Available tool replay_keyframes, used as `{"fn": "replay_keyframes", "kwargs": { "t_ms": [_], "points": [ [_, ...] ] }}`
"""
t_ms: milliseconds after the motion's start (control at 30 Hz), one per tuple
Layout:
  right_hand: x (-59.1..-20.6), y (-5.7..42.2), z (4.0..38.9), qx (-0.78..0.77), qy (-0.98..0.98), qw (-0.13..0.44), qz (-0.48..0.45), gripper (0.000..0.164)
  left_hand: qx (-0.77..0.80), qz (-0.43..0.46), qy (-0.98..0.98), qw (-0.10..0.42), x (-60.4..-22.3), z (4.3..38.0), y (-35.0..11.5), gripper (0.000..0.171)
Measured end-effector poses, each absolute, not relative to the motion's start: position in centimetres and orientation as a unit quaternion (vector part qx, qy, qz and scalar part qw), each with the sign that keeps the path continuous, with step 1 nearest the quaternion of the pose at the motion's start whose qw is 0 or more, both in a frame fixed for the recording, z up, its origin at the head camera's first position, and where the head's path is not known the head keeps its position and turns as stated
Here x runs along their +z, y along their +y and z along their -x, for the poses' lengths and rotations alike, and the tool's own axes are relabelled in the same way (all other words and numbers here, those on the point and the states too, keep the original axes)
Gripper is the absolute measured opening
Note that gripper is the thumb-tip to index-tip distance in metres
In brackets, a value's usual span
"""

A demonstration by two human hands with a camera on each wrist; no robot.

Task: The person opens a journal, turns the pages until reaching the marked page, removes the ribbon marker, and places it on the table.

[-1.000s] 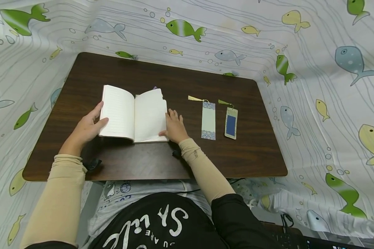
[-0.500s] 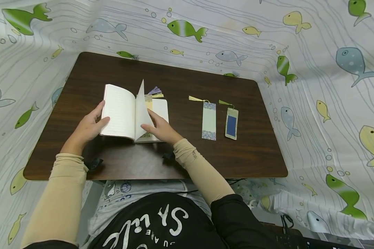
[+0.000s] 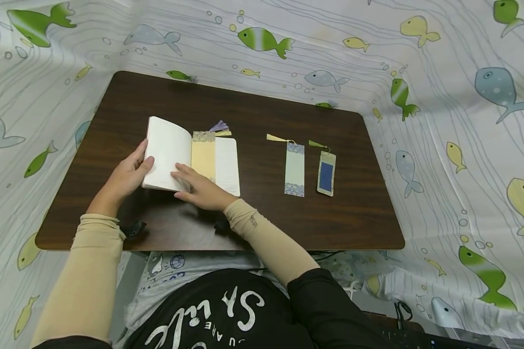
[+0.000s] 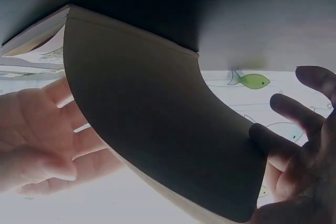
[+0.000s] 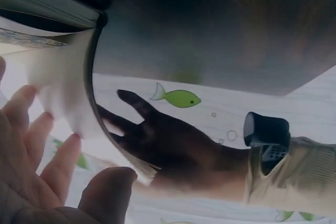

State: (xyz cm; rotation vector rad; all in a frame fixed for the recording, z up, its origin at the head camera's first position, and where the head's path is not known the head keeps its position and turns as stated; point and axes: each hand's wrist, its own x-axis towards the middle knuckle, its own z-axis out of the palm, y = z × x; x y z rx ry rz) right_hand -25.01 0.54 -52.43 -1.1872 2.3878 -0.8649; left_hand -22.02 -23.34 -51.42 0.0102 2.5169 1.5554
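Note:
A notebook [image 3: 169,145] lies open on the brown table, its left part raised. My left hand [image 3: 123,178] grips its left edge, thumb on the page; in the left wrist view its fingers wrap the outer cover [image 4: 163,114]. My right hand [image 3: 204,191] has fairly straight fingers, their tips on the lower part of the turned page. A pale yellow bookmark [image 3: 204,154] with a patterned top band lies along the spine, over the lined right page [image 3: 228,167]. A purple tassel [image 3: 220,126] and a yellow tassel [image 3: 224,133] stick out above it. The right hand hides the bookmark's lower end.
To the right on the table [image 3: 353,203] lie a pale green bookmark [image 3: 294,167] with a cream tassel and a smaller bookmark [image 3: 326,175] with a blue panel and green tassel. Fish-print cloth [image 3: 262,68] surrounds the table. A black wrist device [image 5: 266,135] sits on the left wrist.
My right hand has moved left from the notebook's right edge, carrying a page over to the left side. The yellow bookmark has come into view. The left hand keeps its grip.

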Motion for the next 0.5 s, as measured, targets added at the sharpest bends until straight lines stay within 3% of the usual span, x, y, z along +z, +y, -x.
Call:
{"fn": "replay_keyframes", "kwargs": {
  "t_ms": [133, 300, 400, 500],
  "points": [
    [-52.5, 1.3, 25.8, -0.352, 0.863, 0.119, 0.343, 0.042, 0.499, -0.017, 0.861, 0.093, -51.6, 22.2, -23.5, 0.076],
    [-53.2, 2.4, 27.3, -0.309, 0.941, 0.033, 0.136, 0.036, 0.496, -0.023, 0.863, 0.090, -51.8, 22.3, -23.6, 0.076],
    [-53.6, 2.6, 27.8, -0.276, 0.956, 0.056, 0.078, 0.042, 0.500, -0.023, 0.861, 0.089, -51.7, 22.2, -23.6, 0.075],
    [-53.8, 2.2, 28.1, -0.306, 0.944, 0.095, 0.078, 0.046, 0.506, -0.023, 0.858, 0.089, -51.7, 22.1, -23.6, 0.075]
  ]
}}
